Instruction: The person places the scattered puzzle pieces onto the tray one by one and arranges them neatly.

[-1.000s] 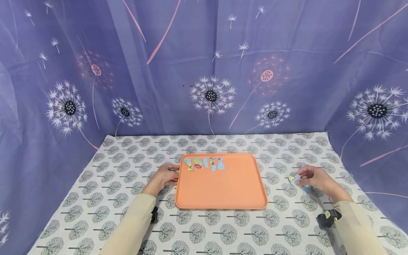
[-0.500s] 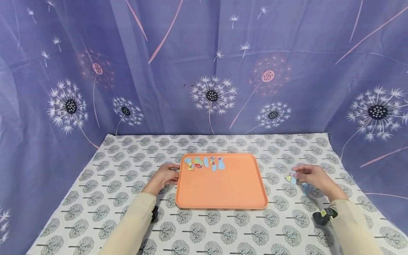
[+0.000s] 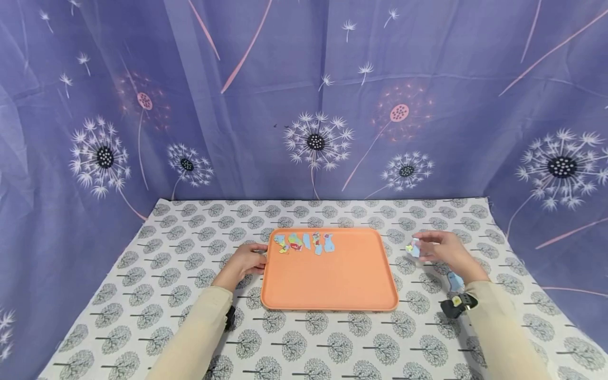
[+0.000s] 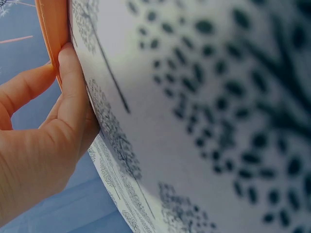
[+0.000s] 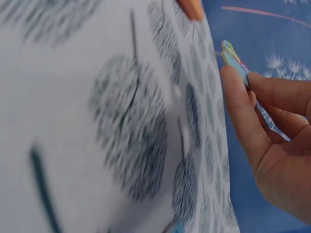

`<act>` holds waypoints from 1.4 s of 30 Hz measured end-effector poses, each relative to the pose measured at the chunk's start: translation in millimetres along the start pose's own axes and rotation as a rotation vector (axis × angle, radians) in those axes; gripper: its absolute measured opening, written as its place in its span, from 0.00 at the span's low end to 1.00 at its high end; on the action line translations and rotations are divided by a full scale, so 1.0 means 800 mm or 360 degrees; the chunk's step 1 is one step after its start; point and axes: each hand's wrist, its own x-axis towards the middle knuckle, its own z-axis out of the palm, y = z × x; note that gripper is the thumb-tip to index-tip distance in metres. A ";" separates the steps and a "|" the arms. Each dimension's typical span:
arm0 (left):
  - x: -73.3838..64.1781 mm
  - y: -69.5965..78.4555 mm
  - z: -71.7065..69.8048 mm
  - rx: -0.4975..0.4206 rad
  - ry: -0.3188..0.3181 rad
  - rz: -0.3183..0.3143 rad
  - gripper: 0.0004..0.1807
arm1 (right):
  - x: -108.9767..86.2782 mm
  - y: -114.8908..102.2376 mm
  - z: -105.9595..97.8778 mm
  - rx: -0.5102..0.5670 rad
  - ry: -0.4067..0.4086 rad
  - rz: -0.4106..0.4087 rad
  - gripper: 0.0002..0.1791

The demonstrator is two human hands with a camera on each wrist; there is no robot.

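My right hand [image 3: 444, 249] pinches a light-blue and yellow puzzle piece [image 3: 412, 247] between thumb and fingers, held up to the right of an orange tray [image 3: 332, 285]. In the right wrist view this puzzle piece [image 5: 234, 62] sticks out past the fingertips. My left hand [image 3: 245, 264] grips the tray's left edge; the left wrist view has thumb and fingers on either side of the orange rim [image 4: 52, 29]. Along the tray's far left lie several flat puzzle pieces [image 3: 295, 242] in a row, blue, yellow and red. Another blue puzzle piece [image 3: 455, 282] lies on the cloth beside my right wrist.
A white tablecloth [image 3: 304, 348] printed with grey trees covers the table. Behind it and at both sides hang blue-purple curtains [image 3: 256, 132] with dandelion prints. A black wrist strap [image 3: 458, 305] sits on my right wrist.
My right hand has lifted a puzzle piece from the cloth and moved left and away from me, closer to the tray, uncovering the blue piece left behind. My left hand stays at the tray.
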 end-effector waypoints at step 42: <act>0.000 0.001 0.001 0.0027 0.0003 -0.0012 0.27 | 0.106 -0.074 0.153 0.0322 -0.0141 -0.0012 0.25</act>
